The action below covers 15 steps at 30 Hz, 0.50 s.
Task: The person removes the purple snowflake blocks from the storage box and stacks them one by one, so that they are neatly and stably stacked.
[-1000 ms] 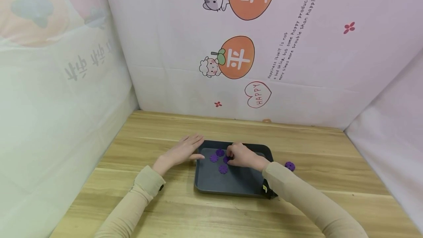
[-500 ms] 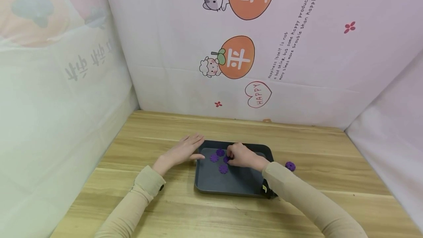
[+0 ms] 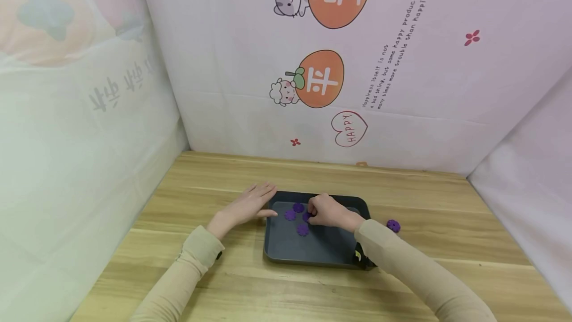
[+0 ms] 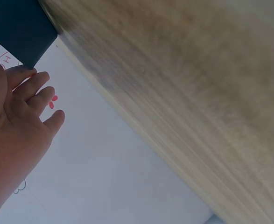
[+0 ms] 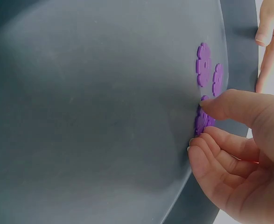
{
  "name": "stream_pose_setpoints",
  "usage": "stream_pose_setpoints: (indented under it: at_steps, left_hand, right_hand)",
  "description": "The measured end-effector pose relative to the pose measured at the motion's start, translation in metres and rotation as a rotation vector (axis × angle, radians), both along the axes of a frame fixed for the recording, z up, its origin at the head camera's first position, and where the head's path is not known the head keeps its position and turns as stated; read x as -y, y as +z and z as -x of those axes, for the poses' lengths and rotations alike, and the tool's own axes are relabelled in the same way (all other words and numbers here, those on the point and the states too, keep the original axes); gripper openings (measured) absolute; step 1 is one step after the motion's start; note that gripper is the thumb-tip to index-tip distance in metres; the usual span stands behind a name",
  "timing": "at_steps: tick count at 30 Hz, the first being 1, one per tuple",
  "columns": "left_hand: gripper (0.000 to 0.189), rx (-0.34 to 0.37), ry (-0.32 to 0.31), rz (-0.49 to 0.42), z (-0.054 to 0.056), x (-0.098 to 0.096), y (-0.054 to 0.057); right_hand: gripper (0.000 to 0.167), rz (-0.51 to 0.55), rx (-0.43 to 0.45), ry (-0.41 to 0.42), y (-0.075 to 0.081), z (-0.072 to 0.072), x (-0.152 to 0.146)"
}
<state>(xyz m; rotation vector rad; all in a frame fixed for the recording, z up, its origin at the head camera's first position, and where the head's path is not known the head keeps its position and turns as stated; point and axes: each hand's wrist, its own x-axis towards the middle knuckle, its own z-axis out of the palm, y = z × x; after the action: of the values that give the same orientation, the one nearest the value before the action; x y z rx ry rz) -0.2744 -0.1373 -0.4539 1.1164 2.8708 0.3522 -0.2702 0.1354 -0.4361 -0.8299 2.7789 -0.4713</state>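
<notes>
Inside the dark grey tray, several flat purple flower-shaped discs lie near the left and back. My right hand reaches in from the right and pinches one purple flower-shaped disc between thumb and fingers, low over the tray floor. To its left lie a nearer disc, a disc further left and a disc toward the back. My left hand is at the tray's back left corner, fingers extended; in the left wrist view they reach the tray's edge.
Right of the tray, another purple flower-shaped piece, seemingly thicker, lies on the wooden table. A black item with a yellow mark shows at my right cuff. White printed cloth hangs behind and at both sides.
</notes>
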Motion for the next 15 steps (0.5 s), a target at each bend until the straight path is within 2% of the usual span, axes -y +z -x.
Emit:
stream_pose_setpoints:
  at_steps: [8, 15]
  left_hand:
    - [0.076, -0.005, 0.006, 0.013, 0.000, -0.002, -0.001]
    - [0.078, 0.018, 0.015, 0.008, 0.000, -0.002, -0.001]
  right_hand:
    - [0.022, 0.032, -0.013, -0.016, 0.003, -0.004, -0.008]
    - [0.021, 0.058, -0.042, -0.018, 0.010, -0.007, -0.021]
